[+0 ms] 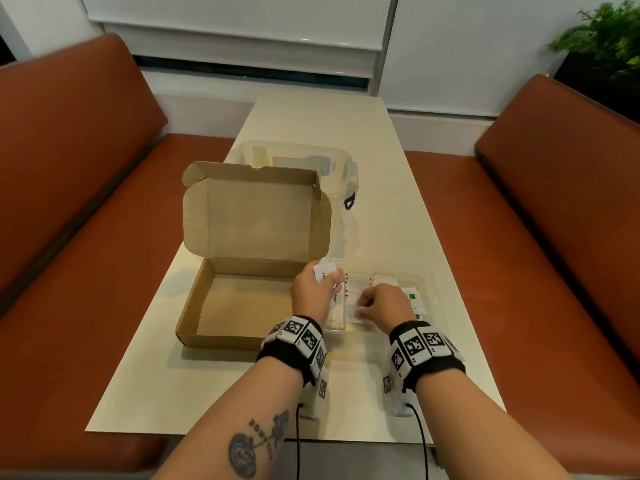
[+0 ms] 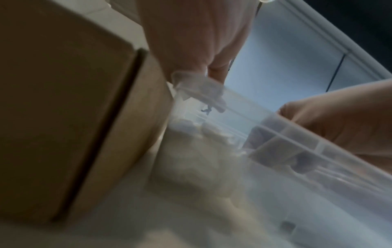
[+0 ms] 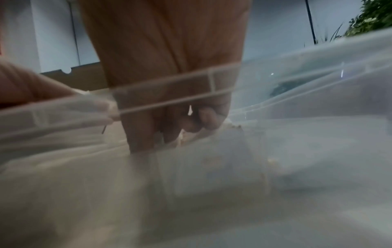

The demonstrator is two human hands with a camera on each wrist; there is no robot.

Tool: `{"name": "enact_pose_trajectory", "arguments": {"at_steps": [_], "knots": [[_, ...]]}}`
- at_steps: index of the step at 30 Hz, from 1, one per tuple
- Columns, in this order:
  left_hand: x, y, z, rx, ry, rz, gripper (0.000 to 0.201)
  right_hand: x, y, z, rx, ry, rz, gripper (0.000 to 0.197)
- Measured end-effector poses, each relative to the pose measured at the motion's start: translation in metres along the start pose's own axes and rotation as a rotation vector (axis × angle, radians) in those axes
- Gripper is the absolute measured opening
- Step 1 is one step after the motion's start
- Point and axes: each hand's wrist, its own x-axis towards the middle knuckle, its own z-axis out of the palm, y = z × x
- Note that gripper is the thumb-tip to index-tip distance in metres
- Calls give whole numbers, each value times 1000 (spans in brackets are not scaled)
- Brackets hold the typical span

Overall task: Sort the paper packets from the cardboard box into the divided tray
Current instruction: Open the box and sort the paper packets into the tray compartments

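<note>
Left hand [image 1: 313, 289] fingers pinch a few white paper packets [image 1: 325, 268] above the divided tray's [image 1: 429, 289] left end, beside the open cardboard box [image 1: 242, 299]. Right hand [image 1: 382, 303] fingers curl onto a packet [image 1: 356, 311] in a middle compartment. Tray near tabletop [image 1: 207, 393] front edge.

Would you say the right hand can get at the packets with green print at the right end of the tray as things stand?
Probably yes: the right hand is already over the tray, the green-printed packets lie just beside it, uncovered.

Open empty cardboard box [image 1: 239, 303], white packets [image 1: 358, 292] in clear tray [image 1: 429, 289]
</note>
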Motion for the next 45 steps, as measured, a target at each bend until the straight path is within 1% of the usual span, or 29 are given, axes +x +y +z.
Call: {"name": "enact_pose_trajectory", "arguments": {"at_steps": [3,5,7,9,13,17,19,21,23,25,28,32,34,36,38,40,42,45], "knots": [[-1,0,1,64,-19,25,29,0,0,7,-31,47,-30,4],[0,-1,1,76,-25,28,28,0,0,9,-55,88,-55,12],[0,-2,-1,78,-26,20,27,0,-1,10,-27,130,-74,19],[1,-2,-1,75,-26,11,28,0,0,10,-24,140,-74,21],[1,-3,-1,67,-24,-8,30,2,0,11,-108,123,-77,16],[2,-3,-1,84,-19,-16,35,4,0,11,-139,134,-81,7],[1,-2,-1,98,-25,-19,32,3,0,11,-129,134,-78,6],[0,-1,0,115,-34,-23,29,1,1,10,-55,160,-75,5],[-1,3,0,107,-41,-41,29,-2,-1,7,115,219,-68,6],[-1,6,2,86,-40,-70,28,-6,-6,2,303,274,-92,7],[-2,12,6,22,-57,-127,20,-14,-19,-2,483,282,-145,11],[-5,17,13,-48,-61,-183,26,-19,-29,-3,584,316,-132,21],[-6,19,15,-80,-64,-196,23,-19,-31,-3,618,336,-110,23],[-8,20,17,-89,-91,-209,19,-19,-31,-2,600,351,-85,25],[-11,20,20,-65,-136,-209,19,-19,-31,-1,577,373,-58,24],[-13,21,22,-57,-163,-213,23,-18,-30,0,565,400,-36,24],[-14,24,24,-97,-156,-255,23,-17,-27,-1,559,419,-20,22],[-13,25,23,-196,-157,-342,31,-15,-22,-5,620,424,-11,18]]}}
